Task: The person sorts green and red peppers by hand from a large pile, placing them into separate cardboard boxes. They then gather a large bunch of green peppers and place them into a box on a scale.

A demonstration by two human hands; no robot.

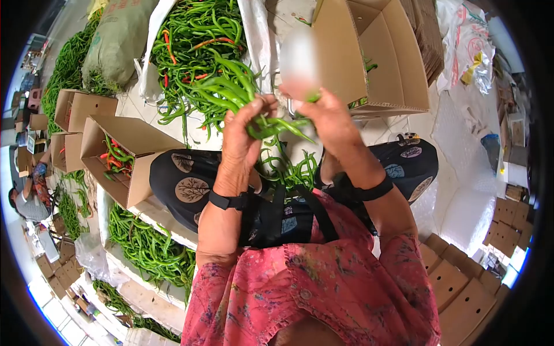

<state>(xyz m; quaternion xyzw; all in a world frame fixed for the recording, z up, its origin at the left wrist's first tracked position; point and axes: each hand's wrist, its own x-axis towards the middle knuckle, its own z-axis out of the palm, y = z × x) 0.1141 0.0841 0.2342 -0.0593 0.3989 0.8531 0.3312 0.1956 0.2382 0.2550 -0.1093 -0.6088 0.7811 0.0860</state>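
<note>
Near the upper centre of the frame, a bunch of green peppers [228, 92] is clamped in the left grip [245, 124], the fingers closed round its lower end. The right grip [332, 118] is held just beside it, its fingers bent near a bit of green; whether anything is pinched there cannot be told. Below both, loose peppers [297, 171] are strewn on the floor between the legs. Just above the bunch, a heap of mostly green peppers [193, 29], flecked with red, is held by an open white sack [258, 29]. At upper right, a few peppers are contained in an open cardboard box [334, 49]; at left, red and green ones are held in a smaller carton [138, 173].
</note>
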